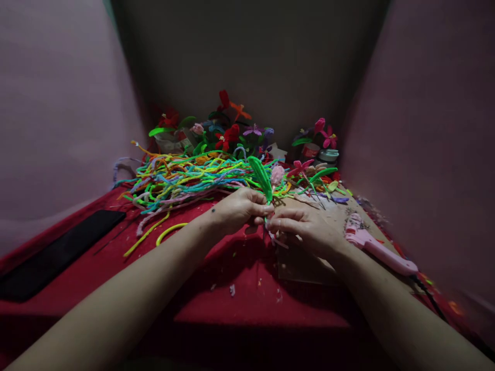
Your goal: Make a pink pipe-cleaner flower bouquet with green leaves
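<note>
My left hand (240, 208) and my right hand (299, 231) meet over the red cloth (240, 288), both pinched on a pipe-cleaner flower stem. A green pipe-cleaner leaf (261, 178) rises from my left fingers, with a small pink bud (277, 175) beside it. My right fingers close on the lower part of the stem. Behind the hands lies a big heap of coloured pipe cleaners (185, 178).
Finished pipe-cleaner flowers (232, 131) stand at the back, with more flowers (325, 136) and small jars to the right. A pink glue gun (375, 247) lies on brown cardboard (301, 263) at right. A black flat object (58, 252) lies at left. Walls close in on both sides.
</note>
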`<state>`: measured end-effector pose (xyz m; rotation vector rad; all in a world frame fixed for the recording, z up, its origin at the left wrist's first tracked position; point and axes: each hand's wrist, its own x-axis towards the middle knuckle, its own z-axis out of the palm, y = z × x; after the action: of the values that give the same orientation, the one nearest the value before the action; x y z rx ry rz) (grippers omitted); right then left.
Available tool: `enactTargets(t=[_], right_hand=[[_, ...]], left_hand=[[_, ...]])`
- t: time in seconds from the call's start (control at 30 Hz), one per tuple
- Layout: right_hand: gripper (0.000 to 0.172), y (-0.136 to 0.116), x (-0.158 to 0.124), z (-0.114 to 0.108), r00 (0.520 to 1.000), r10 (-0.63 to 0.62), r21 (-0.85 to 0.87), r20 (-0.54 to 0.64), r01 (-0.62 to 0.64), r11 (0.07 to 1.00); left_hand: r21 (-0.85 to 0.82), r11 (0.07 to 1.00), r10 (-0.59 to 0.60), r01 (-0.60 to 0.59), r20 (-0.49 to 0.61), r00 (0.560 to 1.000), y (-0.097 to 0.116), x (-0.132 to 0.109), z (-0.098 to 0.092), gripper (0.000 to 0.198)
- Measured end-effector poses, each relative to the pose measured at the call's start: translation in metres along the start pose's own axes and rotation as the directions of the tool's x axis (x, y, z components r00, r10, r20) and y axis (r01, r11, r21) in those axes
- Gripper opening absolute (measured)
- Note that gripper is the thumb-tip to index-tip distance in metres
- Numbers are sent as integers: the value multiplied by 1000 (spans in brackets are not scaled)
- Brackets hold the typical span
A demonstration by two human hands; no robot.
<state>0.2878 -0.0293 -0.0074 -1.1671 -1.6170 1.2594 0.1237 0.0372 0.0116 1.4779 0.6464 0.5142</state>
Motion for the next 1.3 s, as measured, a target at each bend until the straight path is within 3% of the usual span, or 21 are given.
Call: enactTargets(t=[0.1,0.2,0.37,0.5,0.63,0.73,0.83,0.9,0.97,1.0,1.07,1.2,1.3], right_hand=[[22,-1,0,2,1000,29,0,-2,-29,1000],[25,1,1,7,996,61,-20,-60,-62,998],[27,7,3,17,990,119,-54,-81,-124,991],[22,10,5,22,993,65,-131,-98,-78,988],[19,7,5,24,989,52,-175,-142,-77,982],[18,2,5,25,985,82,-204,-149,-112,973],[17,0,5,25,982,106,-205,-153,-137,969],[17,1,6,23,979,147,-169,-142,-171,971],[20,0,7,21,973,203,-117,-109,-215,970],[23,-1,7,21,972,218,-101,-92,-226,969],[29,-5,7,20,972,223,-98,-71,-229,968],[35,-12,7,19,974,205,-126,-94,-216,968],[31,-8,7,18,980,177,-146,-95,-190,971]], left_hand=[[-136,988,-68,69,17,998,-8,-3,-3,27],[-168,983,-76,78,21,997,-14,-5,-5,25],[-47,991,-123,123,-4,992,-21,-8,-8,25],[-19,989,-147,146,-38,988,-28,-7,-9,25],[31,982,-179,185,-137,974,-26,-9,-13,29],[175,954,-194,242,-252,948,-12,-26,-20,29],[475,856,-42,205,-331,943,1,-55,-33,27],[720,667,114,191,-353,929,1,-76,-45,24],[873,405,184,271,-368,911,-6,-94,-58,25],[904,302,178,302,-365,914,-12,-101,-63,26],[925,184,114,333,-356,927,-23,-110,-72,24],[933,152,21,327,-334,942,-33,-116,-76,19],[890,267,-39,369,-373,927,-25,-122,-74,20]])
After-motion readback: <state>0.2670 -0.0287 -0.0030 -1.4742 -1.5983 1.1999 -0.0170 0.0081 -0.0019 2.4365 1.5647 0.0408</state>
